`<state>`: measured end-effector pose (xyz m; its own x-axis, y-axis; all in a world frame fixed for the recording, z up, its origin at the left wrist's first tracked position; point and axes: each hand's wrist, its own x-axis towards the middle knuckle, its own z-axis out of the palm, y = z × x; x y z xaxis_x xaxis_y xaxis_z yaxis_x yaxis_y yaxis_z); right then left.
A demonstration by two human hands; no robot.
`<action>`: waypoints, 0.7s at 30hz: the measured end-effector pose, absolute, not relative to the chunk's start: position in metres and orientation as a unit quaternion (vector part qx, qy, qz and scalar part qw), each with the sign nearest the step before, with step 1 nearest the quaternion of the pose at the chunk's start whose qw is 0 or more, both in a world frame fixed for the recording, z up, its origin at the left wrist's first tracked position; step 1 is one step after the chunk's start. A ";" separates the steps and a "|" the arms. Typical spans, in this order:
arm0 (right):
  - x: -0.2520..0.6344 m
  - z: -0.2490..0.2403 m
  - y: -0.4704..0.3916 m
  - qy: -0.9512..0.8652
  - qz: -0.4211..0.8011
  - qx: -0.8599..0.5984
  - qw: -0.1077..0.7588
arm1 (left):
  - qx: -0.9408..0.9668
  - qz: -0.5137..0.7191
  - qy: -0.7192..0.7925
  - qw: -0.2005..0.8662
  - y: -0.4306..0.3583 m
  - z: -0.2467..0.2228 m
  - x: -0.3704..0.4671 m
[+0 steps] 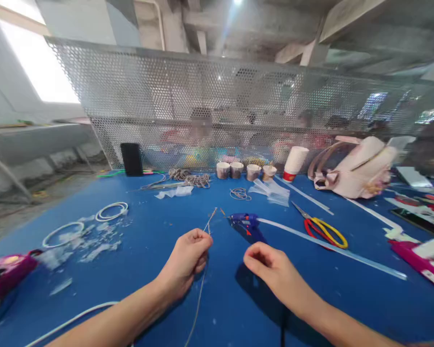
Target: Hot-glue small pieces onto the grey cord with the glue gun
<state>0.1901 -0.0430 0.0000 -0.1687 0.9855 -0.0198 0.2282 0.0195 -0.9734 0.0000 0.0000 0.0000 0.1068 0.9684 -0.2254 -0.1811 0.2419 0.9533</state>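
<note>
Clearly, the fine work sits at the left hand (188, 258), whose thumb and bent fingers pinch a thin, pale, flexible cord (199, 301); its upper end stands above the fingertips, and its long tail trails down over the blue tabletop (137, 274). The right hand (275, 270) is half curled, thumb near forefinger, and whether anything thin lies between them I cannot tell. Just beyond the cord's upper end lies a blue plastic glue gun (244, 219), nozzle towards it, a long translucent glue stick (329, 246) reaching out behind. A light pinch close below the crossing strands should steady them without bending; fingertips are best clear of the nozzle, which may be hot, and the tail slack.
</note>
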 end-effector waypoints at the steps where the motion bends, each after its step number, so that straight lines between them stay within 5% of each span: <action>1: 0.178 -0.001 -0.037 -0.576 0.502 -0.503 0.405 | 0.409 0.466 0.483 0.619 -0.001 0.001 0.000; 21: 0.117 -0.004 0.001 -0.406 0.612 -0.435 0.520 | 0.437 0.501 0.499 0.556 -0.007 0.004 0.007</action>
<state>0.1171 0.0009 -0.0038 -0.0806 0.9906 -0.1109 -0.2827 -0.1294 -0.9505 0.0071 -0.0073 0.0042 -0.0005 0.9932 -0.1168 -0.1200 0.1159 0.9860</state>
